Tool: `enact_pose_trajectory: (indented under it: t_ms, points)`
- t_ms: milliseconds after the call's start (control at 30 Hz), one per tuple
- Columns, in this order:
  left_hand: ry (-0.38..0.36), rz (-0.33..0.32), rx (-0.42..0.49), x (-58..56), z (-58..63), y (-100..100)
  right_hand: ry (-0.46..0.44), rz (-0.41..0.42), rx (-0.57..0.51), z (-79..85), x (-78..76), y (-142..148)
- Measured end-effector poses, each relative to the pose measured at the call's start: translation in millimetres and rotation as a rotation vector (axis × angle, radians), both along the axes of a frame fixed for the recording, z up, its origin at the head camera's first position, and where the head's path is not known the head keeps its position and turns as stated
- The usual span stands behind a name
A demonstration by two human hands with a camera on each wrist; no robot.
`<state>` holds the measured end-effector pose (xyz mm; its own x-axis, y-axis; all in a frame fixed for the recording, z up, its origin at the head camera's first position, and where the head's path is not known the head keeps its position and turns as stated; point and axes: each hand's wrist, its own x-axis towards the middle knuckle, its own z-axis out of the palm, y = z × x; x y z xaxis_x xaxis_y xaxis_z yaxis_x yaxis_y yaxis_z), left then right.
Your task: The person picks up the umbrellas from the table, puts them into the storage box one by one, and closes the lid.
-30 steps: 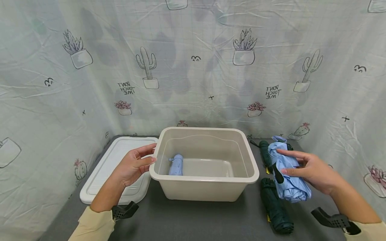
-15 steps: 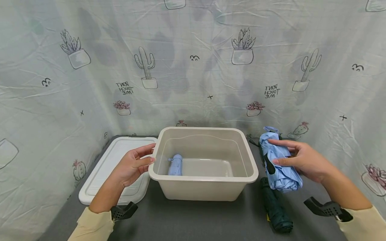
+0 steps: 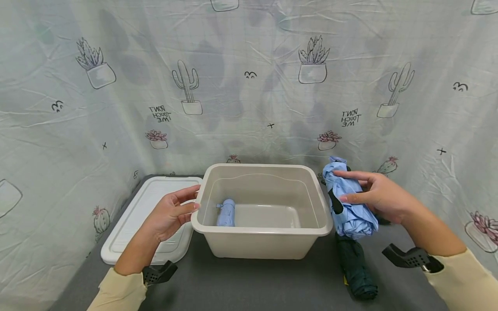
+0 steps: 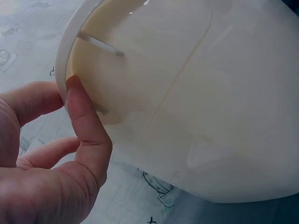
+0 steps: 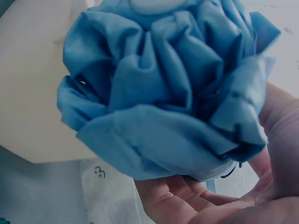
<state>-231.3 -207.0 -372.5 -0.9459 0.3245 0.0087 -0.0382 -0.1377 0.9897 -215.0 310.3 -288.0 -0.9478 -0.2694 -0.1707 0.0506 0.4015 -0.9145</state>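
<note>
My left hand (image 3: 176, 212) pinches the left rim of a beige plastic storage bin (image 3: 256, 244); in the left wrist view the fingers (image 4: 86, 112) lie either side of that rim. My right hand (image 3: 383, 196) grips a loosely folded light-blue umbrella (image 3: 352, 220) with a black strap, above the table and close to the bin's right rim. Its gathered fabric end fills the right wrist view. Inside the bin, at the left, lies a small light-blue cylindrical thing (image 3: 226, 214) with a rounded cap.
A white lid (image 3: 155, 248) lies on the dark grey table (image 3: 249, 285) left of the bin. A dark green folded umbrella (image 3: 355, 270) lies to the right; another is mostly hidden behind the blue one. A printed curtain (image 3: 249, 103) hangs behind.
My right hand has carried the light-blue umbrella leftward and upward, from over the dark green umbrellas toward the bin. My left hand keeps its hold on the rim.
</note>
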Motion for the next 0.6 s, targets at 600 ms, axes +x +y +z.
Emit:
enact_pose_trajectory:
  t_ms: [600]
  points:
    - [-0.004,-0.002,0.015,0.7,2.5,1.0,-0.06,0.006,-0.056,10.3,-14.5,-36.4]
